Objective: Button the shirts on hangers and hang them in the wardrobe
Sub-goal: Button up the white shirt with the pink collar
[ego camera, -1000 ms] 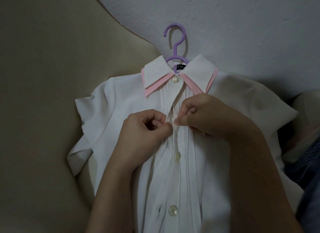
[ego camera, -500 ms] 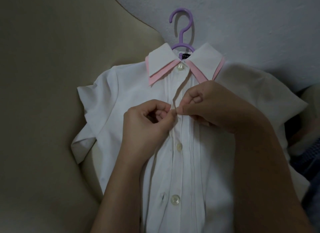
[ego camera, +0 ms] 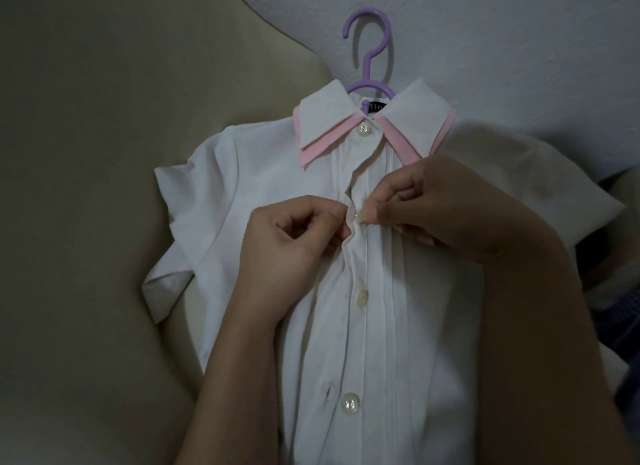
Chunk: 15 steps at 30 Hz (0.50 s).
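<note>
Underneath, a beige cushion [ego camera: 104, 153] carries a white shirt [ego camera: 259, 194] with a pink-edged collar, lying flat, front up. Both hands meet over its placket just below the collar: the left hand [ego camera: 287, 246] pinches one fabric edge, the right hand [ego camera: 433, 205] the other, fingers curled. A purple hanger [ego camera: 369, 49] sits in the neck, hook pointing away. A small button [ego camera: 356, 217] shows between the fingertips.

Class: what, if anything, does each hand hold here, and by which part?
Both hold the white shirt at its front opening, below the top button. The left hand pinches one edge, the right hand the other, at the second button.
</note>
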Motion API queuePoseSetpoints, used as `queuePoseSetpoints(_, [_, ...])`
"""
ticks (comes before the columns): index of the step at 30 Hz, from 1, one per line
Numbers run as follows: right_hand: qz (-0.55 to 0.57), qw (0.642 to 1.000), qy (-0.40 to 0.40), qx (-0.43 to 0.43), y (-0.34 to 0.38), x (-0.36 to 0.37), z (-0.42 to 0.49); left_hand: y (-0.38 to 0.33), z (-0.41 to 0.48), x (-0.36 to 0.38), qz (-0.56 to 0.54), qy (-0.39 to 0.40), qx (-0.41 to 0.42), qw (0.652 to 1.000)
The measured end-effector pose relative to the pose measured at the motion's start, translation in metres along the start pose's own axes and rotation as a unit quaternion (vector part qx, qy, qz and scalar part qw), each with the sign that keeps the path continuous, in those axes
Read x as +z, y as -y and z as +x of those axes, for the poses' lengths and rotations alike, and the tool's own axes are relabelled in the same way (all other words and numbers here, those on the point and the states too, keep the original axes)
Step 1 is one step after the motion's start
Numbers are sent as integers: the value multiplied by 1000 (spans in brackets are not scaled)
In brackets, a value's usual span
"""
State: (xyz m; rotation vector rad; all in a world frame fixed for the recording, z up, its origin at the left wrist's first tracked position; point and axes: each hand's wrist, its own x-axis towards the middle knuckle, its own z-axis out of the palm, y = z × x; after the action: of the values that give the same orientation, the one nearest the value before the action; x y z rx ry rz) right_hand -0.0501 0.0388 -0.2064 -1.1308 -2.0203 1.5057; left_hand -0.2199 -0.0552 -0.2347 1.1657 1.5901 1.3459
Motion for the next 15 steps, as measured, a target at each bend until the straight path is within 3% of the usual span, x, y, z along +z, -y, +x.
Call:
queuePoseSetpoints(6, [41, 997, -50, 33, -3, 2, 2, -2, 9, -2, -54, 29, -62, 996])
queuePoseSetpoints(15, [38, 996, -32, 73, 5, 9, 0, -6, 12, 3, -30, 36, -98, 994])
